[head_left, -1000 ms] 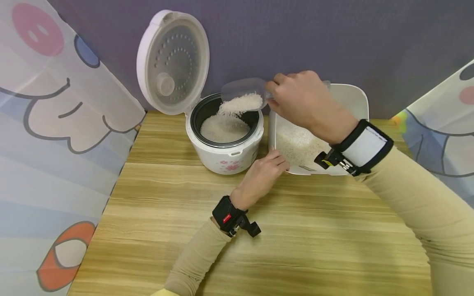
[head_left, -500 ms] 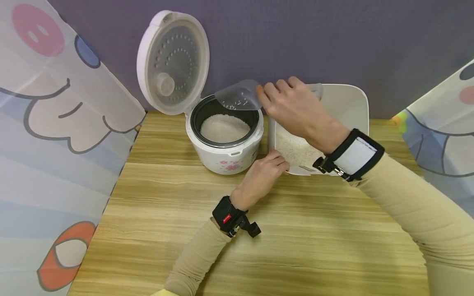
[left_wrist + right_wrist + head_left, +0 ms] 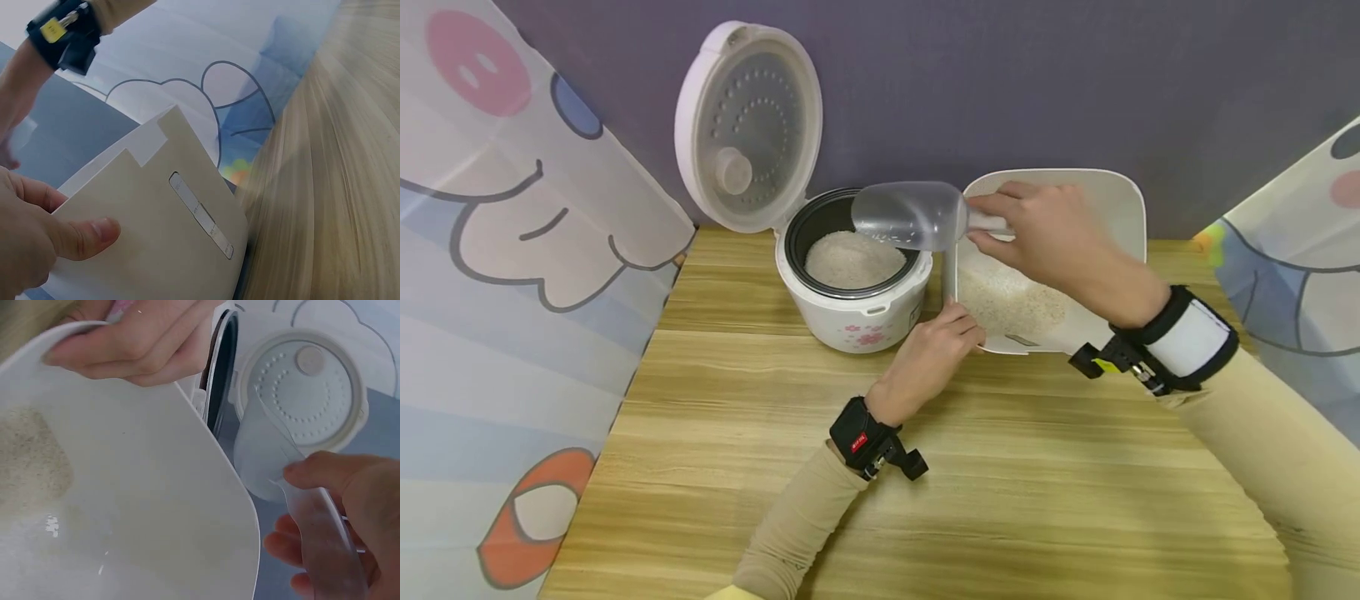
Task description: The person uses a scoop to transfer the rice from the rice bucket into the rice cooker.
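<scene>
My right hand (image 3: 1060,237) holds a clear plastic scoop (image 3: 910,217) by its handle, over the right side of a white rice cooker (image 3: 827,321). A few grains cling inside the scoop. White rice (image 3: 853,260) forms a mound in the cooker's dark inner pot. With my left hand (image 3: 928,354) I grip the near left corner of a white rice bin (image 3: 1112,200). In the left wrist view the thumb (image 3: 94,237) presses the bin's outer wall, with the fingers over the rim. Some rice (image 3: 1015,304) lies at the bottom of the bin, partly hidden by my right arm.
The cooker's lid (image 3: 760,125) stands raised at the back left. Cooker and bin stand side by side on a wooden table (image 3: 1000,483), close to a dark back wall (image 3: 1000,83). Cartoon-printed sheets (image 3: 512,350) hang at both sides.
Rice has poured from the tilted scoop into the pot, leaving a few grains. My right hand has since turned the scoop and drawn it back to the right. My left hand stays put.
</scene>
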### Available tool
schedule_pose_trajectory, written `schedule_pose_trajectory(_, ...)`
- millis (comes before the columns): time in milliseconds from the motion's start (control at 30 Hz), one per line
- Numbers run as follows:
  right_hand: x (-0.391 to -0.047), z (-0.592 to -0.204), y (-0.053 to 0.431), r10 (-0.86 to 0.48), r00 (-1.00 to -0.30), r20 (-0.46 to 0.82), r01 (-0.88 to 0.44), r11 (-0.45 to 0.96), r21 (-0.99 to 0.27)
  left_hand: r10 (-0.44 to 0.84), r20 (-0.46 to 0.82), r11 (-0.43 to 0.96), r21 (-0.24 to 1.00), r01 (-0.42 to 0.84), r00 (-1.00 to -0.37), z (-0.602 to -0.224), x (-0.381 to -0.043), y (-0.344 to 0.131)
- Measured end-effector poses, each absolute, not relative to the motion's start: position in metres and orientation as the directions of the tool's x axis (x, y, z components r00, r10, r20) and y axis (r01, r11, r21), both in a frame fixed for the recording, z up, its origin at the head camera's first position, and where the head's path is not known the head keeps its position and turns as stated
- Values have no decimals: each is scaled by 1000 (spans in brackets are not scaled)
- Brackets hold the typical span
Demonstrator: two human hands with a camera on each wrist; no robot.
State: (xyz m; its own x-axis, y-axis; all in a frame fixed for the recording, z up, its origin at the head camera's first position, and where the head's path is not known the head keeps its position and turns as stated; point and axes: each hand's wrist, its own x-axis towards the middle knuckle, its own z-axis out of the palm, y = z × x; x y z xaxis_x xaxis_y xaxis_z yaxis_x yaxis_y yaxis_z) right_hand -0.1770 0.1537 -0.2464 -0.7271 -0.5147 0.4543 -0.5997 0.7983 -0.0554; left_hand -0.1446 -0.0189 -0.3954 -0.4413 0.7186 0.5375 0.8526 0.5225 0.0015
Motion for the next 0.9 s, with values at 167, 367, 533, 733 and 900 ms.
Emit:
schedule_pose_trajectory(167,-160,-251,179,-472,-720,509,-599,793,-112,721,532,517,12,856,-443,-396,-145,-21)
schedule_pose_trajectory(367,-142,-263,213,-453,-662,597,-600,798,-59,717,519,523,40,851,-465,-395,-145,-23)
schedule_pose_trajectory(533,-127,-275,240,-412,-665,623,-579,811,-83,717,523,521,36,853,-461,-396,-145,-25)
schedule_pose_trajectory(733,-113,-286,268,-436,-631,642,-524,849,61,716,531,519,29,854,-453,-397,-144,-25)
schedule_pose_trajectory(900,-110,-294,278,-540,-576,613,-514,823,242,717,524,524,29,851,-459,-398,-143,-25)
